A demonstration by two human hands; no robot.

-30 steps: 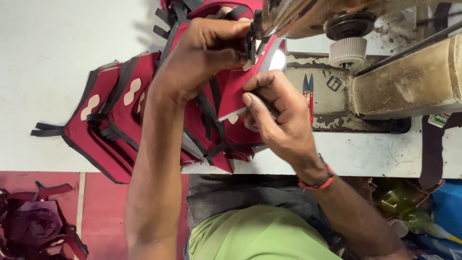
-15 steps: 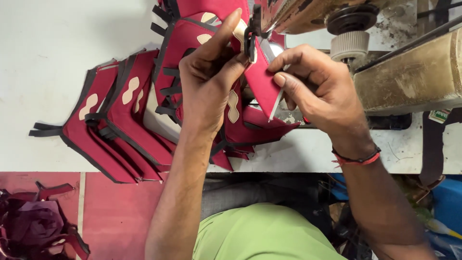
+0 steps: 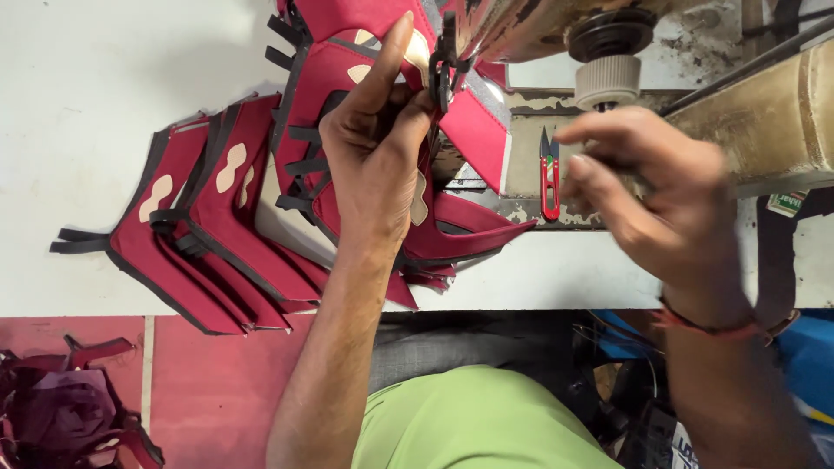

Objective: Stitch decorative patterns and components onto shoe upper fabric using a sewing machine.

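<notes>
Table: white table (image 3: 104, 78) fills the top left of my view, with a red floor (image 3: 217, 382) below its edge.
Machine: an old tan sewing machine (image 3: 764, 113) sits at the top right, with a black and white knob (image 3: 612, 56) on it.
Left hand: my left hand (image 3: 378, 156) is closed on a red fabric piece (image 3: 469, 130). I pinch it with thumb and fingers right by the black clip part (image 3: 445, 61) under the machine head.
Red piece: it is red with black strap edges and cream patches. It lies tilted, partly on the machine bed and partly on the table, under my left hand.
Right hand: my right hand (image 3: 660, 191) is blurred. It hangs in the air over the machine bed with its fingers curled a little. It looks loose and holds nothing I can see.
Snips: small red thread snips (image 3: 549, 174) lie flat on the machine bed, between my two hands, just beside the right fingers but not touching.
Stack: more red pieces (image 3: 200, 243) lie spread like a fan on the table, left of my arm.
Floor pile: dark red scraps (image 3: 61, 408) sit in the bottom left corner.
Me: green shirt (image 3: 469, 417) shows at the bottom, and a red band (image 3: 704, 326) is on my right wrist.
</notes>
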